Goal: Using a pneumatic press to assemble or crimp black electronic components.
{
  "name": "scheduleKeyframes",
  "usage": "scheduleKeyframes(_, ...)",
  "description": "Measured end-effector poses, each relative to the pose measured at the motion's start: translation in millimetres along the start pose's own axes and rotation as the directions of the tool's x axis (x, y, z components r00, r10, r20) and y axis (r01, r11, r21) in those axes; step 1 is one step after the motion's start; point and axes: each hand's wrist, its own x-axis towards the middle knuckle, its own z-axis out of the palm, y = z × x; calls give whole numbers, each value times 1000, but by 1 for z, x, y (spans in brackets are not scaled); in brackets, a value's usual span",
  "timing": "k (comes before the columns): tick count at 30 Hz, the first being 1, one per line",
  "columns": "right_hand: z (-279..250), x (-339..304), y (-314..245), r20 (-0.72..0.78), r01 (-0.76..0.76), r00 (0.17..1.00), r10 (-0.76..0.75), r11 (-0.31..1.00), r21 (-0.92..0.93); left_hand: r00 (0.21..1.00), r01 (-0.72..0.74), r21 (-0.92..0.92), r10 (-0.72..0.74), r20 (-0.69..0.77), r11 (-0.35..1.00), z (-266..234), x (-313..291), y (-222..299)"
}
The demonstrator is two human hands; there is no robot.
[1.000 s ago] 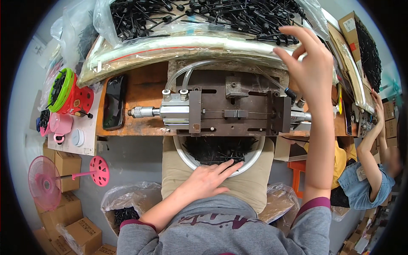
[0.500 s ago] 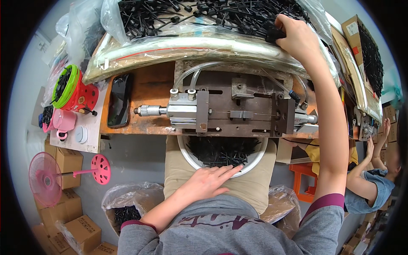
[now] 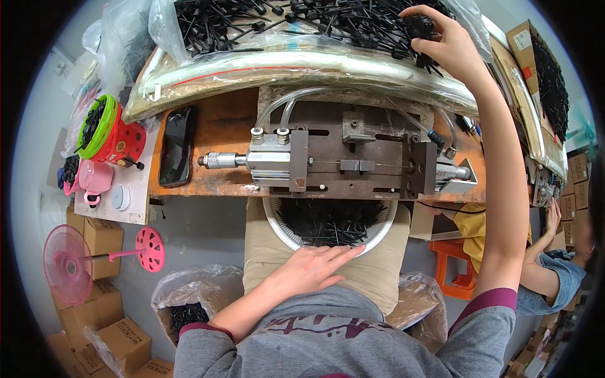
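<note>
At the far right of the heap, my right hand [image 3: 456, 51] curls its fingers and thumb around a bunch of thin black plastic parts [image 3: 421, 30]. More such parts, stems with thicker ends, form a pile [image 3: 340, 24] on a plastic-wrapped tray beside it. My left hand [image 3: 307, 268] lies with its fingers stretched out against the near rim of a white basket [image 3: 377, 240] on my lap. Inside the basket are many black parts [image 3: 328, 222]. Between basket and tray stands a metal fixture [image 3: 362, 142] with a small pair of blocks [image 3: 357, 166] in its middle, touched by neither hand.
Air tubes [image 3: 296, 94] arch over the fixture. A black phone [image 3: 177, 148] lies left on the bench, near a red and green bucket [image 3: 113, 138]. A pink fan [image 3: 67, 264] and cartons stand left on the floor. Another person [image 3: 548, 277] works at right.
My right hand has lifted slightly and moved a little right, and the bunch of black parts now shows between its fingers. The left hand stays at the basket rim.
</note>
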Motion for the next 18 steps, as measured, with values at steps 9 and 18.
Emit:
scheduleKeyframes(9, -3, 18, 8, -84, -181, 974, 212, 942, 284, 1000, -6, -2, 6, -6, 1000, -3, -3, 0)
scheduleKeyframes(18, -14, 22, 31, -196, -193, 921, 338, 829, 525, 996, -60, 10, 60, -65, 998, -1, 0, -1)
